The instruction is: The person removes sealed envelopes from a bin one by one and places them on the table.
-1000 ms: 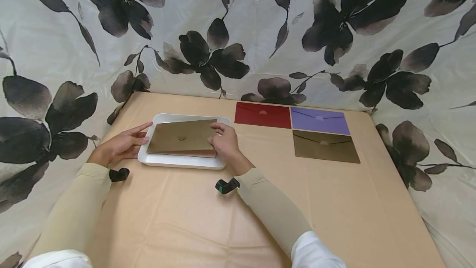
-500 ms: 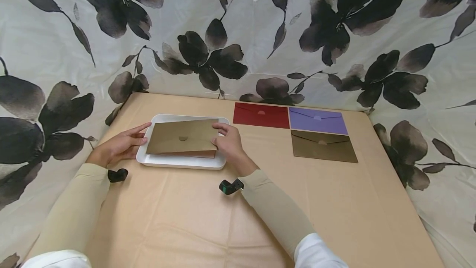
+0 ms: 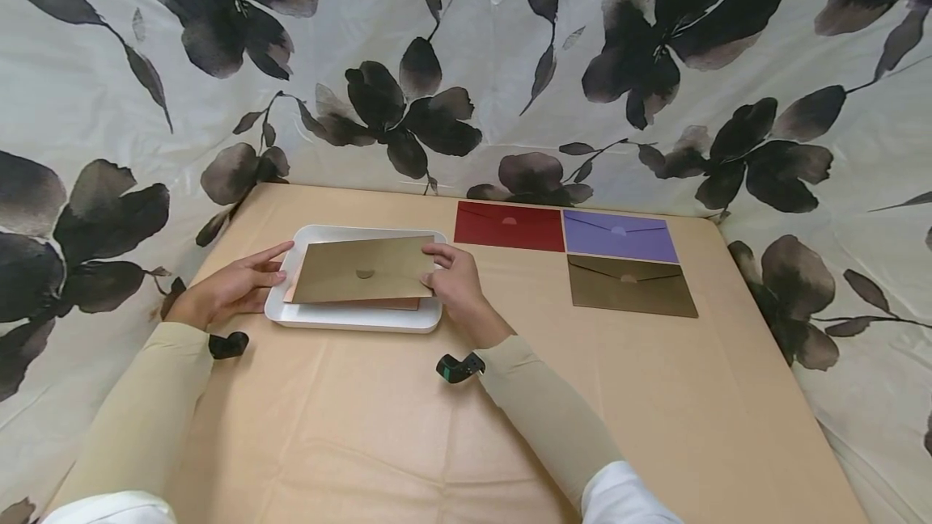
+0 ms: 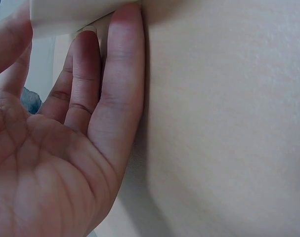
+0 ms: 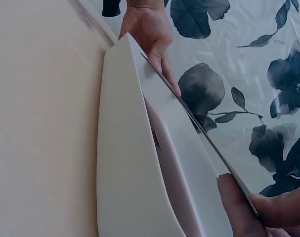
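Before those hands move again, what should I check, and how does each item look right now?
1. Gold envelope gripped: ok, the right hand pinches its right edge with the fingers.
2. White tray steadied: ok, the left hand touches its left end.
3. Held envelope's left end off the pinkish paper below: cannot tell.
4. Red, purple and brown envelopes flat on the table: ok.
5. Anything inside the held envelope: cannot tell.
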`<state>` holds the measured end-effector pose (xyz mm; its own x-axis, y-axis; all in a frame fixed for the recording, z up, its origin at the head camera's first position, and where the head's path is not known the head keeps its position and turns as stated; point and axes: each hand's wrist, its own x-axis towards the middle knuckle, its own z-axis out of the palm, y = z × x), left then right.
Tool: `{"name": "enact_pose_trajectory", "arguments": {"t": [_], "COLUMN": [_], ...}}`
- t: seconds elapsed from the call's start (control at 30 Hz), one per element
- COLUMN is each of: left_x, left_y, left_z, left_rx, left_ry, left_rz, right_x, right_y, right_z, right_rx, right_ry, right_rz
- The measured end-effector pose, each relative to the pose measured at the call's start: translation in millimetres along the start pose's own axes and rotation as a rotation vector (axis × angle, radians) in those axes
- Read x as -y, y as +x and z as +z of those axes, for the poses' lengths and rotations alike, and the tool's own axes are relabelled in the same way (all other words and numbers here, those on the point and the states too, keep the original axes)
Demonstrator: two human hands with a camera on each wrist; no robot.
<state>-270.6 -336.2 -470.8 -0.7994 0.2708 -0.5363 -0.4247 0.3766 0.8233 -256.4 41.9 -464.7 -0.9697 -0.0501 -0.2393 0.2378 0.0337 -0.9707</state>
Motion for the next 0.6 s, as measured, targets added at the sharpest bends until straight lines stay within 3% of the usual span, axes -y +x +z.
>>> {"name": "enact_pose_trajectory", "arguments": {"t": [0.4, 0.6], "left_x": [-0.1, 0.4], "left_y": [-0.4, -0.6], "left_z": [0.1, -0.5], "left_rx": [-0.01, 0.011], "left_ry": [0.011, -0.011], "left_rz": [-0.017, 0.005], "right_x": [-2.6, -3.7], "right_y": [-0.9, -0.4], "right_z": [-8.0, -11.6], "right_rx": [0.023, 0.023], "right_ry": [0.025, 0.042], "right_rz": [-0.011, -0.009]}}
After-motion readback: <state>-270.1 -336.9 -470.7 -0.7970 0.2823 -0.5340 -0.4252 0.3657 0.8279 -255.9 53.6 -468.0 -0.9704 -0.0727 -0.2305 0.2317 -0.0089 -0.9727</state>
